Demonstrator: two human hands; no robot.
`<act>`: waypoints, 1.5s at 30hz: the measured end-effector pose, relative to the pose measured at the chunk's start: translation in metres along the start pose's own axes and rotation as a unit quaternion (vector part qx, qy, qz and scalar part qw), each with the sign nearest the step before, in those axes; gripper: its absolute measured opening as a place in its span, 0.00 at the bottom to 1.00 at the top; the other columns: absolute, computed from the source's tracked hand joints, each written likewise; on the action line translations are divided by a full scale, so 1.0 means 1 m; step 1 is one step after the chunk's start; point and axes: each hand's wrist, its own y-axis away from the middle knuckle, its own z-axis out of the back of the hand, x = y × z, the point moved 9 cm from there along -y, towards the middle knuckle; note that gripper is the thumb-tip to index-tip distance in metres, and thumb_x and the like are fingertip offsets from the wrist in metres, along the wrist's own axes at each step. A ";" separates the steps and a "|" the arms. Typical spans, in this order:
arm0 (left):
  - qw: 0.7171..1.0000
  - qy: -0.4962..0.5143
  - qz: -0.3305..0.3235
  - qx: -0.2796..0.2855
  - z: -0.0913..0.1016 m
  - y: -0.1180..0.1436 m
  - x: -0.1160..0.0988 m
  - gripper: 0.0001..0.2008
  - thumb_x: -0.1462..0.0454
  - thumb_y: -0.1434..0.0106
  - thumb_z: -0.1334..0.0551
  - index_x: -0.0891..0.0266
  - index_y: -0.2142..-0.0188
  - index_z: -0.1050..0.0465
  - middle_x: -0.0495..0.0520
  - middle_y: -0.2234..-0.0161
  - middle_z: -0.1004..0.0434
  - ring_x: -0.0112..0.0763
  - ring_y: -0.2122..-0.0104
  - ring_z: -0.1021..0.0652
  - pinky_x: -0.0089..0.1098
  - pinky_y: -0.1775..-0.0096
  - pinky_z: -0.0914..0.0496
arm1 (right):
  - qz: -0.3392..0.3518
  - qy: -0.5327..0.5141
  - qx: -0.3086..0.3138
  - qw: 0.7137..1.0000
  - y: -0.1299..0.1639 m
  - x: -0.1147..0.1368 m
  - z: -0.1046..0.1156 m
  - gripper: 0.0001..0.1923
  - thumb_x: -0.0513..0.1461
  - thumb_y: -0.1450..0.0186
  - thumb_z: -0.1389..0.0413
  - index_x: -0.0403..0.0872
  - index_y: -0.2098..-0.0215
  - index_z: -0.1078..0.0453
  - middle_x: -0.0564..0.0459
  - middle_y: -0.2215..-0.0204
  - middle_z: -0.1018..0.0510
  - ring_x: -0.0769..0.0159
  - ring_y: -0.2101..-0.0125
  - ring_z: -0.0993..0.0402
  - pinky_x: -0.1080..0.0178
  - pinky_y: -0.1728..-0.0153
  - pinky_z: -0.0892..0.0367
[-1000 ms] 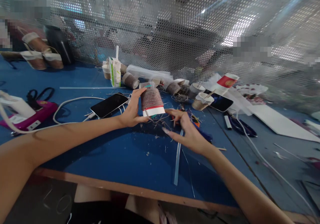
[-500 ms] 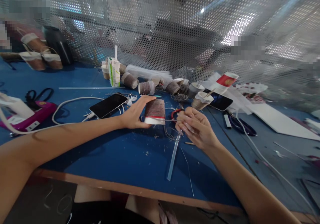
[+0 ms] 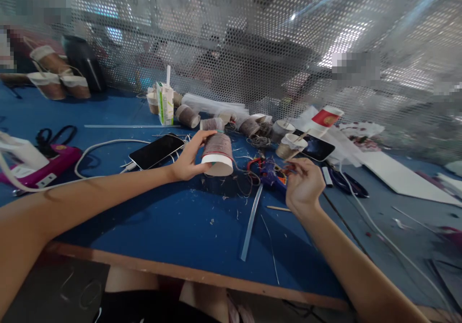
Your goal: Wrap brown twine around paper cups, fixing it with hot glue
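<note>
Left hand (image 3: 186, 161) grips string-wrapped paper cup (image 3: 217, 153).

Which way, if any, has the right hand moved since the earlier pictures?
Yes. The right hand has moved right, away from the clear stick on the table, towards the black phone.

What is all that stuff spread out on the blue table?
wrapped cup: 1, brown twine, white rim, in left hand
glue gun: 1, blue, centre, beside right hand
glue stick: 1, clear, front centre
phone: 1, black, left of cup
carton: 1, white-green, back
red cup: 1, red-white, back right
scissors: 1, black, far left
table: 1, blue
left hand: holding cup
right hand: closed, thin strand pinched
</note>
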 end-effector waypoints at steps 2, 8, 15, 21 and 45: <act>0.999 -0.013 0.004 -0.030 0.004 0.001 0.002 0.36 0.44 0.39 0.40 0.55 0.37 0.46 0.62 0.44 0.36 0.48 0.46 0.29 0.48 0.47 0.28 | 0.037 0.017 -0.012 0.999 -0.007 -0.003 0.012 0.15 0.49 0.43 0.50 0.53 0.80 0.49 0.52 0.79 0.41 0.59 0.76 0.41 0.54 0.73 0.40; 0.991 -0.110 -0.034 -0.062 0.008 0.002 -0.004 0.41 0.49 0.44 0.33 0.58 0.37 0.48 0.64 0.43 0.38 0.50 0.43 0.32 0.52 0.43 0.32 | 0.102 0.065 -0.066 0.990 0.002 0.021 0.015 0.14 0.51 0.42 0.52 0.53 0.75 0.49 0.53 0.77 0.41 0.58 0.75 0.40 0.54 0.72 0.40; 0.988 -0.136 -0.076 -0.012 -0.003 -0.003 -0.017 0.41 0.50 0.44 0.31 0.59 0.38 0.46 0.64 0.46 0.33 0.48 0.46 0.28 0.51 0.46 0.29 | 0.189 0.085 0.325 0.923 0.072 0.070 -0.077 0.09 0.45 0.37 0.50 0.52 0.72 0.43 0.49 0.55 0.21 0.51 0.55 0.34 0.44 0.51 0.41; 0.983 -0.145 -0.113 0.015 -0.010 -0.001 -0.024 0.42 0.43 0.44 0.34 0.58 0.37 0.47 0.66 0.46 0.31 0.50 0.46 0.28 0.52 0.46 0.30 | 0.139 0.115 0.449 0.875 0.098 0.060 -0.097 0.10 0.46 0.37 0.50 0.52 0.72 0.44 0.49 0.50 0.22 0.51 0.55 0.40 0.44 0.50 0.41; 0.978 -0.160 -0.133 0.026 -0.015 -0.001 -0.030 0.40 0.47 0.43 0.33 0.61 0.39 0.43 0.67 0.47 0.27 0.48 0.48 0.25 0.51 0.48 0.29 | 0.169 0.138 0.439 0.872 0.100 0.061 -0.100 0.11 0.47 0.34 0.49 0.51 0.71 0.40 0.49 0.54 0.20 0.53 0.58 0.37 0.47 0.54 0.39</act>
